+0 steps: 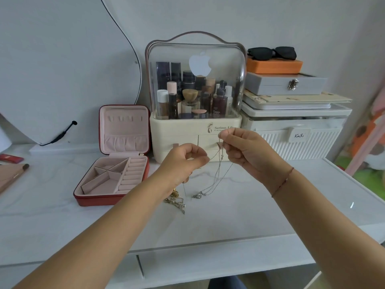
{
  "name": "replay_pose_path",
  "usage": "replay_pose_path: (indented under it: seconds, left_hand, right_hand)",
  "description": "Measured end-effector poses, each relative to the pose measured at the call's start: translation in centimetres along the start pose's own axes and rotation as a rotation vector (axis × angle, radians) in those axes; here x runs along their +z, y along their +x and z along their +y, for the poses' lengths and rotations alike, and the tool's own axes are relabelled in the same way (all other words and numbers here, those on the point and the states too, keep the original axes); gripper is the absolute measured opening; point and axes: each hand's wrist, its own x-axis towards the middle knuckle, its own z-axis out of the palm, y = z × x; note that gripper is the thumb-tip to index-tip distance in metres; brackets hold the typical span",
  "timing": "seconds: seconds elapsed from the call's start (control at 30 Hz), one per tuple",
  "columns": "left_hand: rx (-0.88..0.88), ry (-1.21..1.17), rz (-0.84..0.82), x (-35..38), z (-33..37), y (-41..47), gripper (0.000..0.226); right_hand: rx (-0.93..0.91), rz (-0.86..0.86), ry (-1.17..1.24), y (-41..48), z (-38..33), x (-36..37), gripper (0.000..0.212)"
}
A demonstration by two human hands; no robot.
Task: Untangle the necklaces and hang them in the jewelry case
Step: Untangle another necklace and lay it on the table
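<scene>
Pinching the tangled silver necklaces [219,174] just right of the open jewelry case [108,200], left hand [184,162] and right hand [244,150] have fingers [201,156] clamped on fine chain, clasps trailing on the bench [260,209], so pulling apart hard could tighten the knot or snap a link.

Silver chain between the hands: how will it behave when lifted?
Likely floppy: the silver chain hangs in slack loops from the right hand and left hand. Probably light and snag-prone: thin links, its lower end trails on the table beside the gold necklaces.
</scene>
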Motion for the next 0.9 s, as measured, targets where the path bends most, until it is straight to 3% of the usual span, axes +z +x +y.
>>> replay_pose_path:
  seconds: [0.23,0.4,0.5,0.9]
  left_hand:
    - [0.157,0.226,0.054,0.4,0.0,-0.2,0.015]
    - [0.284,0.0,0.204,0.6,1.3,-0.5,0.009]
    - [0.319,-0.12,0.201,0.8,1.8,-0.7,0.007]
    - [0.28,-0.144,0.155,1.5,2.4,-0.7,0.01]
  right_hand:
    - [-0.055,-0.023,-0.155,0.2,-1.4,0.3,0.013]
    - [-0.073,-0.054,-0.189,0.2,-2.0,0.6,0.008]
    - [-0.077,-0.066,-0.225,0.3,-2.2,0.7,0.007]
    - [-0.065,-0.093,-0.272,0.6,-2.7,1.2,0.01]
